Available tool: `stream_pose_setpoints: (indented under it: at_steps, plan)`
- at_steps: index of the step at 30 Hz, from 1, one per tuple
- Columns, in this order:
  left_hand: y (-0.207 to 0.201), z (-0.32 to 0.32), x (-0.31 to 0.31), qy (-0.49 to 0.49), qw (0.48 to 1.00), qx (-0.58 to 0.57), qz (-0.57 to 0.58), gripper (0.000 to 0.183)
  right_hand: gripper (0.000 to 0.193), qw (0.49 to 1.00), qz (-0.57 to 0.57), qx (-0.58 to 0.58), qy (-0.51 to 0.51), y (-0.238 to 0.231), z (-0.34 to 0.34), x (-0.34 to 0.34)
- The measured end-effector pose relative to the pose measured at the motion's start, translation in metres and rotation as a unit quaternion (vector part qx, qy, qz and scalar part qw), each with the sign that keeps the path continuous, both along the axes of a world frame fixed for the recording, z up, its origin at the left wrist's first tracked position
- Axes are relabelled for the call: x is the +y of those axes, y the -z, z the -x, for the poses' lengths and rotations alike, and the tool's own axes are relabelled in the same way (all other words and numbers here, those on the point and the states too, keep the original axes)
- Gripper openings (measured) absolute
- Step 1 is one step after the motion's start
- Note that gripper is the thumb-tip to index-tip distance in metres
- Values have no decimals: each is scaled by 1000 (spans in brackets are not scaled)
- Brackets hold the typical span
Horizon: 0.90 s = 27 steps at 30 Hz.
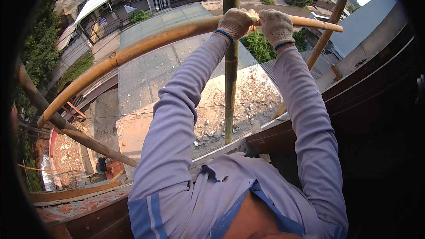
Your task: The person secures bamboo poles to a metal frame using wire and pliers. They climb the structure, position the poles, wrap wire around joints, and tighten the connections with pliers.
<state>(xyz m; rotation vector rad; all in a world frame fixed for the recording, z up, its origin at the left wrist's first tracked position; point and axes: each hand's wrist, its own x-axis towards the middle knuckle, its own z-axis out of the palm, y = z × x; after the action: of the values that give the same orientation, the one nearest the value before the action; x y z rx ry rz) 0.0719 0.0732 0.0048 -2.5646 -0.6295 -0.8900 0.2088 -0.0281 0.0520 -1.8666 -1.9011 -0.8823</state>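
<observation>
While reaching forward, held left gloved hand and right gloved hand curled close together at the crossing of a long bamboo pole and an upright pole; could not tell exactly what was pinched. Had the long bamboo pole right at both hands, lengthwise left to right, neither nearer; met the upright pole as obstacle behind the left gloved hand, a slanting pole rightward, rubble below.

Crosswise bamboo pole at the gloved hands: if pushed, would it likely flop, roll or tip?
The crosswise bamboo pole is probably stiff, being thick and jointed. Its round shape could let it roll if untied. With the left hand and right hand near the upright pole, the longer left stretch might tip down if unsupported.
</observation>
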Motion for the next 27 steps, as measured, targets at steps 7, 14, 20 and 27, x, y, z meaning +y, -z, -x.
stream_pose_setpoints:
  at_steps: [7, 14, 20, 27]
  plan:
    - [1, -4, 5, 0, 1000, -25, -12, 27, 25, 985, -105, -125, -56, 40, -13, 12]
    - [3, -9, 6, -17, 998, 49, 35, 22, 33, 991, -60, -112, -43, 60, -56, 20]
    - [1, -8, 2, 52, 933, -138, 327, 41, 29, 994, -40, -48, -87, 72, -66, 30]
    - [-1, 0, -8, 70, 867, -172, 462, 69, 34, 989, 1, 145, 29, 90, -47, 41]
